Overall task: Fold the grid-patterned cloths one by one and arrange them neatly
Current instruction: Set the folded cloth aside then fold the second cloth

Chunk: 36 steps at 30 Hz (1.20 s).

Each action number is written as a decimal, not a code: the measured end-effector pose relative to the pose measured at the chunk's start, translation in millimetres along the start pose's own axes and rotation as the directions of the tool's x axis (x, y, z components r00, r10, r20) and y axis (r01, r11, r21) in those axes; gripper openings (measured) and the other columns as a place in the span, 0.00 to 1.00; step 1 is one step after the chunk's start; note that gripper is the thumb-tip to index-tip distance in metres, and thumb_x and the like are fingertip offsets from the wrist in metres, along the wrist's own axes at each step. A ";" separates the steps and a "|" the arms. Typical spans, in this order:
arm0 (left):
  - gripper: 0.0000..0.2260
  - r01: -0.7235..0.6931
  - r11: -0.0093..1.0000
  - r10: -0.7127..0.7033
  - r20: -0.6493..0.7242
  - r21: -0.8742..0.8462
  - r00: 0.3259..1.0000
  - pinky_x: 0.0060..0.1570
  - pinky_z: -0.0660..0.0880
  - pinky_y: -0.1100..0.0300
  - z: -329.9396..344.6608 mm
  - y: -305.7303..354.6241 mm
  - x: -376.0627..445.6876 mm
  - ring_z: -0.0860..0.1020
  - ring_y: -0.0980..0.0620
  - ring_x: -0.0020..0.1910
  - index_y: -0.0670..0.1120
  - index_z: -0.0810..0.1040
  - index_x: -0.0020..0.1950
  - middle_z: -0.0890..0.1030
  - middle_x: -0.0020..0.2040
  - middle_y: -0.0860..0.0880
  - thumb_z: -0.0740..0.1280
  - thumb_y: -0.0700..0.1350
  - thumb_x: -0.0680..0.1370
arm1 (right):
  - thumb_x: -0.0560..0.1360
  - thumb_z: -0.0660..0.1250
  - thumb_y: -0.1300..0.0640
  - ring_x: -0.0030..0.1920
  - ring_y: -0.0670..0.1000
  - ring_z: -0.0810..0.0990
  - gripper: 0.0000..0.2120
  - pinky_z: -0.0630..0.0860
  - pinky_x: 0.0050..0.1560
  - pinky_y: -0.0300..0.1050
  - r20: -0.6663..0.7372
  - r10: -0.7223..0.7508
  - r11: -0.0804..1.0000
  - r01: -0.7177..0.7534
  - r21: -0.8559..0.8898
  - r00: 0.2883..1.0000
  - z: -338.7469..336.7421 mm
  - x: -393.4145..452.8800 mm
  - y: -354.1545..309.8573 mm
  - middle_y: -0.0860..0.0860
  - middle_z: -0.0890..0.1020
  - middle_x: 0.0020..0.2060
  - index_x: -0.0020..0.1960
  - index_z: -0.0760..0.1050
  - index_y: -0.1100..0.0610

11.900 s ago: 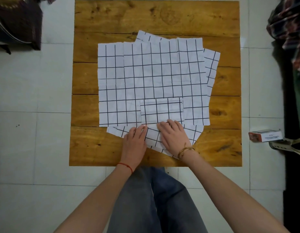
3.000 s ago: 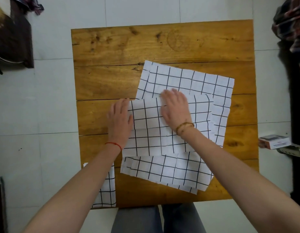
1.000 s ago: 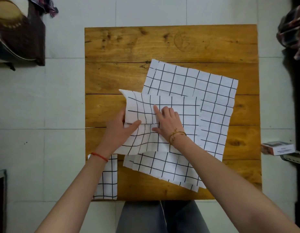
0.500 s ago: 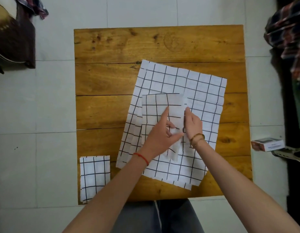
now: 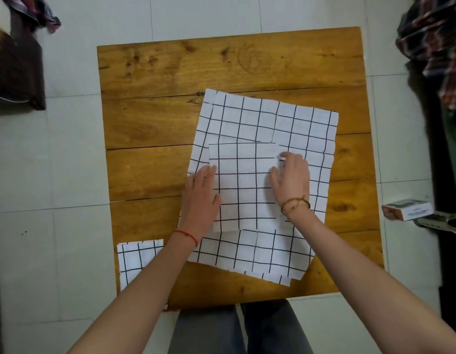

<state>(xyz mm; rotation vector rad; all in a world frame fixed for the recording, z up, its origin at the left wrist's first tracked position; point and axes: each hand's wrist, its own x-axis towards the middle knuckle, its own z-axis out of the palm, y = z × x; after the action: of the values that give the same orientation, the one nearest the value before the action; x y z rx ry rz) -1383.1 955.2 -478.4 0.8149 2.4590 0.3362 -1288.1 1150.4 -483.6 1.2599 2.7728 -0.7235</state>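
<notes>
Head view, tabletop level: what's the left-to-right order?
Folded cloth at the table's near-left corner → left hand → cloth being folded → right hand → small box on the floor.

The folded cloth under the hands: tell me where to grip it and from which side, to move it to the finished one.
Grip the folded cloth at its left and right edges, coming in from both sides where the left hand and right hand already rest. It lies flat on an unfolded cloth, so pinch only its own layers, then carry it to the finished cloth at the table's near-left corner.
</notes>
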 end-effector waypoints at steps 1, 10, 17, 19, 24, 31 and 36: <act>0.31 0.005 0.999 -0.005 -0.004 0.037 1.000 0.71 0.62 0.50 -2.6 -2.0 4.7 0.57 0.46 0.74 0.48 0.55 0.78 0.58 0.77 0.49 0.65 0.45 0.78 | 0.74 0.62 0.57 0.50 0.56 0.73 0.16 0.72 0.51 0.50 -0.001 -0.125 0.989 0.124 -0.085 0.992 2.8 -0.6 -7.8 0.55 0.76 0.51 0.61 0.71 0.59; 0.37 -0.013 0.958 -0.011 0.080 0.287 0.997 0.73 0.56 0.41 -3.5 -4.2 47.9 0.48 0.42 0.77 0.47 0.43 0.79 0.45 0.80 0.51 0.62 0.55 0.79 | 0.78 0.57 0.51 0.77 0.58 0.46 0.33 0.45 0.75 0.59 0.477 -0.359 0.794 0.531 -0.296 0.803 46.9 9.7 -76.9 0.50 0.51 0.77 0.77 0.46 0.56; 0.40 -0.033 0.943 -0.003 0.109 0.330 0.994 0.73 0.52 0.36 -1.9 -6.9 51.4 0.46 0.41 0.77 0.47 0.40 0.79 0.41 0.79 0.51 0.62 0.57 0.78 | 0.80 0.50 0.50 0.77 0.57 0.48 0.27 0.47 0.74 0.61 0.419 -0.261 0.792 0.441 -0.422 0.870 31.4 18.3 -34.4 0.50 0.55 0.77 0.77 0.50 0.57; 0.40 -0.041 0.945 0.003 0.118 0.324 0.993 0.72 0.51 0.36 -1.9 -7.0 52.1 0.46 0.41 0.77 0.47 0.39 0.79 0.40 0.79 0.51 0.62 0.57 0.78 | 0.80 0.49 0.50 0.77 0.57 0.49 0.27 0.47 0.74 0.61 0.349 -0.173 0.835 0.325 -0.444 0.921 18.8 18.6 -8.7 0.50 0.57 0.76 0.77 0.51 0.56; 0.39 -0.047 0.950 0.010 0.122 0.308 0.993 0.73 0.50 0.36 -2.0 -6.7 52.4 0.45 0.41 0.77 0.47 0.40 0.79 0.41 0.79 0.50 0.62 0.57 0.78 | 0.79 0.46 0.50 0.76 0.58 0.52 0.27 0.45 0.75 0.60 0.256 -0.146 0.864 0.250 -0.438 0.955 -2.3 21.2 10.4 0.51 0.60 0.75 0.76 0.53 0.57; 0.31 -0.139 0.932 0.137 0.031 0.336 0.990 0.74 0.53 0.40 3.4 -13.8 33.5 0.50 0.44 0.78 0.46 0.48 0.79 0.50 0.80 0.49 0.58 0.51 0.81 | 0.80 0.49 0.52 0.76 0.56 0.53 0.26 0.51 0.75 0.58 0.445 -0.391 0.769 0.552 -0.323 0.805 13.2 10.7 -39.6 0.51 0.59 0.75 0.76 0.55 0.57; 0.26 -0.175 0.931 0.165 0.059 0.320 0.985 0.72 0.58 0.40 16.5 -24.8 0.5 0.54 0.43 0.77 0.46 0.54 0.78 0.55 0.79 0.48 0.57 0.49 0.82 | 0.81 0.49 0.52 0.77 0.55 0.47 0.27 0.45 0.75 0.58 0.518 -0.272 0.798 0.490 -0.350 0.811 24.7 8.2 -44.4 0.48 0.52 0.77 0.77 0.48 0.55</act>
<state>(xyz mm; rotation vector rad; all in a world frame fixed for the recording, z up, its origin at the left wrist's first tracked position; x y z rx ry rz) -1386.3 937.0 -501.8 1.1655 2.4538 -0.0255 -1329.8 1120.7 -489.3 0.3624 2.5880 -0.2491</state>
